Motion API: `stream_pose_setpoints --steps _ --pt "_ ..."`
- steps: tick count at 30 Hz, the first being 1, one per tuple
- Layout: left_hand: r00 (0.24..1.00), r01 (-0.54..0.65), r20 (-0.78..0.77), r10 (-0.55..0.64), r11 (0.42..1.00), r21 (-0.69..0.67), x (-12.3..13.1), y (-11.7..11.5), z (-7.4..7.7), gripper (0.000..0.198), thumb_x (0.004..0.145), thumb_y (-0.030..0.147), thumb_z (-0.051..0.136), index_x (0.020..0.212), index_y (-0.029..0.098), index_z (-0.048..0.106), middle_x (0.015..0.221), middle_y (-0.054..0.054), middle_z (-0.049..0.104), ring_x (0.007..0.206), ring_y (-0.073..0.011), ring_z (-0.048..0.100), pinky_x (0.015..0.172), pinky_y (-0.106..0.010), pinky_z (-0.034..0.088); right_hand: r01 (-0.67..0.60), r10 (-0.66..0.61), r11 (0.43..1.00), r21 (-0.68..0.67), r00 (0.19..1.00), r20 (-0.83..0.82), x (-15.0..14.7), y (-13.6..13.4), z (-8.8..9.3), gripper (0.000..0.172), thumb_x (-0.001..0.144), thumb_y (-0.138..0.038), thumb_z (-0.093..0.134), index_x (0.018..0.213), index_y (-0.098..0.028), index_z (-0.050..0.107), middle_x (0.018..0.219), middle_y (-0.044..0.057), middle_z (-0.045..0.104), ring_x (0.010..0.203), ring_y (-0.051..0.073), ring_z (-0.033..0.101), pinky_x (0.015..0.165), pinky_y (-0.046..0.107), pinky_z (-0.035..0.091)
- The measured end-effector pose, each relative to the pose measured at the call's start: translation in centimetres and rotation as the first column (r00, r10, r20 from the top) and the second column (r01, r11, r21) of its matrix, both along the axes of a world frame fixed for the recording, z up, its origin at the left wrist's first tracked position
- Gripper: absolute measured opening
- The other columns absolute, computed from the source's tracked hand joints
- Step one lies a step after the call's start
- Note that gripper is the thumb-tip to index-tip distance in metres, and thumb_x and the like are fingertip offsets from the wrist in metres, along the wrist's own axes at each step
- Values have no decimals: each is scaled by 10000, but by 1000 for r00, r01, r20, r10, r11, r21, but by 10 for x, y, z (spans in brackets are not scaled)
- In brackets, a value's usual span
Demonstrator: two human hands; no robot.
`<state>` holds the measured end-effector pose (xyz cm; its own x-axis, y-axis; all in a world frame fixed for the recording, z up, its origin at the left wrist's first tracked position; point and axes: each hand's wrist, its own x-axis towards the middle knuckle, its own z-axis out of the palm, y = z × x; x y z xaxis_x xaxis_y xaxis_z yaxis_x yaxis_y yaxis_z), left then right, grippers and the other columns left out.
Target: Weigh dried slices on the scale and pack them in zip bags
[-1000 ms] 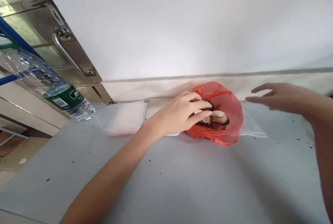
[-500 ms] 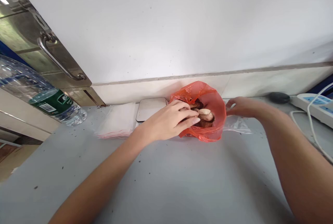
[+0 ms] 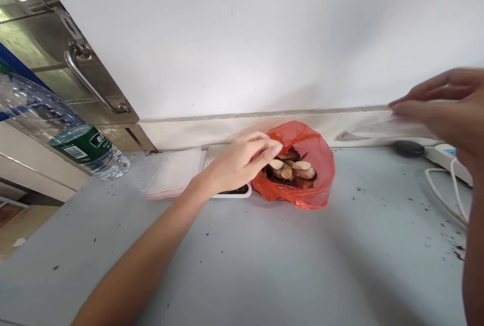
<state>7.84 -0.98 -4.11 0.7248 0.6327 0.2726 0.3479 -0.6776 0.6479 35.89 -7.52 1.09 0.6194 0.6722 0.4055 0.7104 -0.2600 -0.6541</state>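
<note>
A red plastic bag point(image 3: 321, 169) stands on the grey table, its mouth spread wide. Inside lie several brown mushrooms point(image 3: 302, 170) with pale stems. My left hand point(image 3: 240, 164) reaches over a white kitchen scale point(image 3: 246, 193) and pinches the bag's left rim between thumb and fingers. Off to the right, my right hand point(image 3: 449, 109) is raised above the table, fingers closed on a clear plastic bag point(image 3: 381, 130) that trails to the left, blurred by motion. My left hand covers much of the scale.
Left of the scale lies a stack of clear bags point(image 3: 176, 172). A large water bottle point(image 3: 88, 147) stands at the far left by a metal door handle point(image 3: 93, 84). At right are a black oval object point(image 3: 409, 149), a white device point(image 3: 446, 152) and its cable point(image 3: 440, 200). Dark crumbs dot the table.
My right hand has lifted up and right, taking the clear bag from beside the red bag. My left hand has drawn back slightly from the mushrooms to the rim.
</note>
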Motion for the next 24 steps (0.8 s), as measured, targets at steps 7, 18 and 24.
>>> stream_pose_setpoints --steps 7,18,24 --pt "888 40 302 347 596 -802 1 8 6 652 1113 630 304 1177 156 747 1136 -140 806 1050 -258 765 948 -370 610 -431 572 793 431 772 -279 -49 3 -3 330 632 -304 833 916 -244 676 984 49 799 770 185 721 588 379 452" --pt "904 1 284 319 663 -748 -27 20 12 209 873 293 837 906 190 659 748 11 690 630 -149 691 618 -266 548 -736 543 675 -57 547 -637 -80 22 -16 506 566 -457 989 826 -243 612 711 -5 700 547 146 607 484 274 479" --pt "853 -234 159 498 636 -735 -48 34 12 181 857 225 720 809 220 545 664 24 602 559 -132 593 515 -242 451 -913 567 405 -47 291 -771 -78 28 -22 536 616 -605 947 575 -204 594 525 -3 528 479 96 431 446 267 351"
